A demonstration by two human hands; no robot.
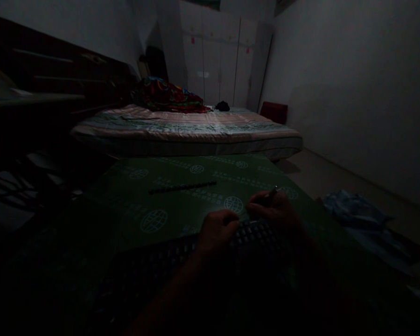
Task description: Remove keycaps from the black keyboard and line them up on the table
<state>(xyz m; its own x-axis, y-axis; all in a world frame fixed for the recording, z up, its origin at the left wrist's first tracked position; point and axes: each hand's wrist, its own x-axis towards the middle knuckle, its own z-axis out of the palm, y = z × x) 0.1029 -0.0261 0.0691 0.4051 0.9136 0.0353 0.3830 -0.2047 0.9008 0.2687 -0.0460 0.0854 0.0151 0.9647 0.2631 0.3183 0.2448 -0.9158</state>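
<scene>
A dark keyboard lies at an angle on the green table, its near part lost in shadow. My left hand is closed over the keyboard's far edge, fingers curled and thumb pointing right. Just to the right, my right hand is closed around a slim, pen-like tool whose shiny end sticks up above the fingers. The tool's lower end is hidden, and its exact kind is too dark to tell. Beyond the hands, a narrow dark strip with small block-like segments rests on the table.
A bed with striped sheets stands past the table, carrying a bunched red patterned blanket and a small black item. Pale wardrobes line the back. Bluish cloth or plastic lies at right. A wheel-like frame shows at left.
</scene>
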